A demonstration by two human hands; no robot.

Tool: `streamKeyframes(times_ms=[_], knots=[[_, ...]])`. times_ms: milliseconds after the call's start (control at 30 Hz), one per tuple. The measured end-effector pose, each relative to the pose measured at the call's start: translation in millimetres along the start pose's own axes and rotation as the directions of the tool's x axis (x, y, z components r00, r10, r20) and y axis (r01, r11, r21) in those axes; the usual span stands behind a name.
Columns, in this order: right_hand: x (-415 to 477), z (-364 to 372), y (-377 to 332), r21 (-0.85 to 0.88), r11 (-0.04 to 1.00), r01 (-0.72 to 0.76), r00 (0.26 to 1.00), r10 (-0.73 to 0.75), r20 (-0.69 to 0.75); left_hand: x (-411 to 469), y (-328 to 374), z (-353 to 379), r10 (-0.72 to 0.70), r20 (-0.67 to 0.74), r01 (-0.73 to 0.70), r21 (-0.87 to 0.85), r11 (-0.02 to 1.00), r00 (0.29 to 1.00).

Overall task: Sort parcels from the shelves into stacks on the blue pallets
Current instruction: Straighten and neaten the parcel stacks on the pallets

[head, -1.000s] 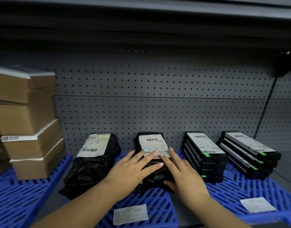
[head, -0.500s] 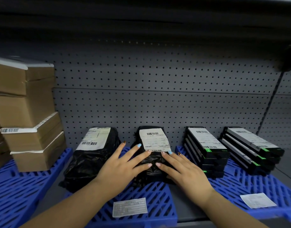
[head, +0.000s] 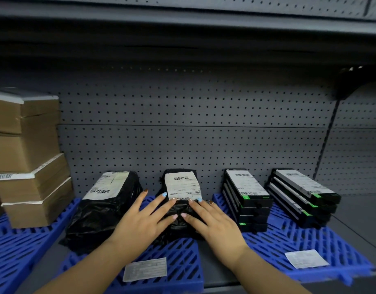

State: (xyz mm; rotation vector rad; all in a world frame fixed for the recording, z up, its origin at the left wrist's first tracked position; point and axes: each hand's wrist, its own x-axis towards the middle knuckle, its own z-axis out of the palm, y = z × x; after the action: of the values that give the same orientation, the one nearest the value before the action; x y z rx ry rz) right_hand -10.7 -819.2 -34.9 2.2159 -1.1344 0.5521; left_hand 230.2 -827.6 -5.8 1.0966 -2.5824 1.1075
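Both hands have been drawn back along the middle black parcel (head: 182, 186) since a second ago, with the fingertips now at its label's near edge. Left hand (head: 140, 222) and right hand (head: 215, 223) are laid flat, fingers spread, and seemingly nothing is gripped. The parcel is being settled on the blue pallet (head: 182, 264). Release is called for next, then another parcel must be fetched.
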Motion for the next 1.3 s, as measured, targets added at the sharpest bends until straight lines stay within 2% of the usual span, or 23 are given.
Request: streamKeyframes(times_ms=[167, 300, 400, 533, 633, 800, 1100, 1300], knots=[[-11.7, -15.7, 6.1, 0.043, 0.999, -0.024, 1.0, 0.025, -0.011, -17.2, 2.9, -17.0, -0.064, 0.036, 0.065, -0.024, 0.998, 0.997], [-36.7, -37.5, 20.4, 0.017, 0.995, -0.099, 0.993, 0.1, -0.063, -38.7, 6.1, -29.5, -0.18, -0.061, 0.176, -0.063, 0.982, 0.982], [-60.1, -57.2, 34.5, -0.021, 0.977, -0.212, 0.977, 0.211, -0.039, -43.5, 12.5, -39.6, -0.307, -0.086, 0.292, -0.149, 0.945, 0.948], [-90.9, -83.9, 39.1, -0.066, 0.917, -0.393, 0.917, 0.396, 0.046, -39.0, 28.6, -51.3, -0.42, -0.034, 0.398, -0.261, 0.88, 0.907], [-105.5, -99.8, 31.0, -0.127, 0.891, -0.436, 0.885, 0.45, 0.121, -35.9, 48.6, -55.1, -0.398, 0.025, 0.389, -0.282, 0.877, 0.917], [-121.4, -115.0, 8.8, -0.171, 0.86, -0.481, 0.842, 0.507, 0.182, -41.2, 77.8, -55.0, -0.288, 0.042, 0.287, -0.288, 0.914, 0.957], [-145.4, -124.4, 3.9, -0.173, 0.852, -0.495, 0.83, 0.522, 0.197, -27.4, 121.6, -70.5, -0.128, -0.058, 0.104, -0.314, 0.944, 0.99], [-157.8, -127.7, 35.8, -0.156, 0.856, -0.493, 0.829, 0.516, 0.214, 14.6, 147.0, -77.7, -0.107, -0.12, 0.062, -0.333, 0.941, 0.987]])
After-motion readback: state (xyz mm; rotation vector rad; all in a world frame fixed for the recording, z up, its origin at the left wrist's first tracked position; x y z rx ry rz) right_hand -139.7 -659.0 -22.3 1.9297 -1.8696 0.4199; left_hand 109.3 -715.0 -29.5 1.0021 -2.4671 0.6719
